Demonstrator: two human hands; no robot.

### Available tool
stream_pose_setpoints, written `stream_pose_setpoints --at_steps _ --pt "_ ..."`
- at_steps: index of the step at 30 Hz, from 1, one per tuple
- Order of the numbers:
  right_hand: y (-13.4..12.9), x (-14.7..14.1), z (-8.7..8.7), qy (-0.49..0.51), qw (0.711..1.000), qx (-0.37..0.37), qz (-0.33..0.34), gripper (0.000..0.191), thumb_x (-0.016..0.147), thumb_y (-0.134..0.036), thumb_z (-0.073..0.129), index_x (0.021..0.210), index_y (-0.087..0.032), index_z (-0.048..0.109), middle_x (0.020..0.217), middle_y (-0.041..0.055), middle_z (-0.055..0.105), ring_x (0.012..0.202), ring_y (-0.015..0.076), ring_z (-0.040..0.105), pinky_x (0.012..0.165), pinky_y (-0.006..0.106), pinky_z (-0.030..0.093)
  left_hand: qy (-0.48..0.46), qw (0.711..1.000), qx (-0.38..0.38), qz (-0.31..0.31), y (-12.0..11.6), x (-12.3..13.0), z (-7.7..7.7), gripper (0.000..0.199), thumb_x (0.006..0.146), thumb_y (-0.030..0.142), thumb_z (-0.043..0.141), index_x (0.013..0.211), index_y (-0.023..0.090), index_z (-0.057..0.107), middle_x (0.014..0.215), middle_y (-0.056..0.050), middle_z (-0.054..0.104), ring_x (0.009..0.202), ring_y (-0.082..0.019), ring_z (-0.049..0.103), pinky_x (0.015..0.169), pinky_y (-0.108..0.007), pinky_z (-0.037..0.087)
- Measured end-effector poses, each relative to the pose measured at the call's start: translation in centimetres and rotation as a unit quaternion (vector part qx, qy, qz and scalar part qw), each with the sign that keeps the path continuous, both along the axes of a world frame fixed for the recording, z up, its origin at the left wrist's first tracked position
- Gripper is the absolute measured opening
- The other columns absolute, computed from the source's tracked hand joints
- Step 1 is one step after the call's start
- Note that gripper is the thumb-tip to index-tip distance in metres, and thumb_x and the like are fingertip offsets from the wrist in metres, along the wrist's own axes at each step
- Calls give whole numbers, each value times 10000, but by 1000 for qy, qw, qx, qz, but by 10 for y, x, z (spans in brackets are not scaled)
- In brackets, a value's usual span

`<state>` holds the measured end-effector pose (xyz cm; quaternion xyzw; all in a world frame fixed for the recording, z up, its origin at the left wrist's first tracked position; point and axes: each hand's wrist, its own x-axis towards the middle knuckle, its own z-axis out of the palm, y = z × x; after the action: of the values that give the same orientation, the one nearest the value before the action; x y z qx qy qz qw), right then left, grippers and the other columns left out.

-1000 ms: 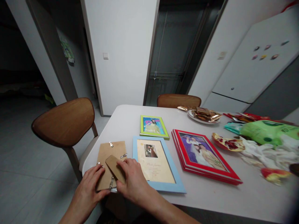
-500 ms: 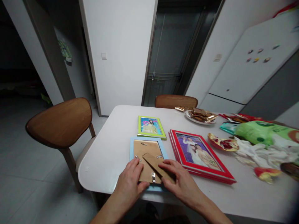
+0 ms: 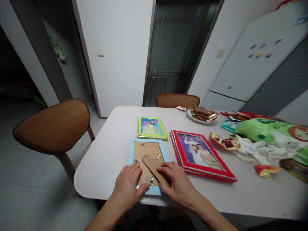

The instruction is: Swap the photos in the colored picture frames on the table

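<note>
A light-blue picture frame (image 3: 164, 150) lies face down near the table's front edge, its brown backing board (image 3: 146, 149) showing. Small metal clips sit around the board. A brown stand flap (image 3: 152, 163) lies slantwise across the backing. My left hand (image 3: 128, 183) grips the frame's lower left side, fingers by a clip and thumb near the bottom edge. My right hand (image 3: 178, 184) holds the lower right side, its fingers and thumb over the flap. Just beyond lies a yellow-green picture frame (image 3: 151, 127), face up. Red picture frames (image 3: 202, 157) are stacked right of my right hand.
On the white table (image 3: 103, 160), a plate (image 3: 201, 120) holds wrapped snacks. A pomegranate piece (image 3: 225, 141), crumpled tissues (image 3: 260, 149), a green package (image 3: 264, 130) and a peel piece (image 3: 266, 171) lie to the right. Wooden chairs stand left (image 3: 53, 128) and at the far side (image 3: 178, 100).
The stand flap now lies lower against the backing, with my right hand still on it. The camera view has shifted slightly, and both hands stay at the blue frame.
</note>
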<state>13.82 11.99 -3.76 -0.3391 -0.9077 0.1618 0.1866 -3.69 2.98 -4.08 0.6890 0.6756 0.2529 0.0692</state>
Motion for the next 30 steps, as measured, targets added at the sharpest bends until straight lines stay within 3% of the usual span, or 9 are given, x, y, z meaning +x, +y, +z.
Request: stream_pose_setpoints --at_steps 3,6,10,13,19,25,30 --pt "1 -1 0 0 1000 0 6 284 660 -253 525 924 -186 604 957 77 547 894 199 453 799 351 347 3 1000 -1 -8 -4 1 -7 539 572 414 660 1032 178 512 1198 -131 481 1116 -300 407 920 -487 317" --pt "6 -4 -3 -4 1000 12 -5 269 717 -281 485 943 -183 593 961 75 544 895 196 449 798 343 345 7 1000 -2 -15 -6 1 -13 615 513 379 700 1057 180 492 1250 -137 429 1159 -303 358 937 -491 292" --pt "21 -16 -6 -35 995 58 -71 315 763 -234 412 1035 -162 555 1015 98 514 917 205 430 798 335 338 17 1000 -11 -21 -4 -1 -10 583 472 361 722 988 180 520 1224 -131 459 1134 -295 390 929 -463 309" --pt "31 -25 -7 -69 989 85 -104 298 775 -214 391 1001 -154 574 993 108 510 896 214 420 784 330 339 19 999 -18 -20 -3 -1 -7 552 459 362 728 939 173 531 1204 -130 477 1113 -292 409 914 -451 326" --pt "36 -23 -12 -67 991 90 -76 275 805 -236 364 829 -131 618 989 108 516 900 206 409 830 307 323 21 999 -28 -8 -3 1 -5 563 468 386 721 948 173 519 1202 -108 484 1112 -271 410 924 -432 320" --pt "32 -19 -8 -65 992 87 -67 276 803 -257 381 855 -131 621 1016 115 526 936 213 423 835 314 326 29 999 -34 -3 -5 1 -5 549 490 392 710 955 171 520 1213 -107 479 1120 -270 406 934 -436 312" --pt "37 -40 -1 -37 994 96 -47 292 810 -241 378 1003 -166 583 1025 88 548 936 190 450 803 291 335 30 999 -29 -9 -7 2 -3 511 511 376 702 943 169 525 1216 -111 477 1119 -267 411 931 -435 321"
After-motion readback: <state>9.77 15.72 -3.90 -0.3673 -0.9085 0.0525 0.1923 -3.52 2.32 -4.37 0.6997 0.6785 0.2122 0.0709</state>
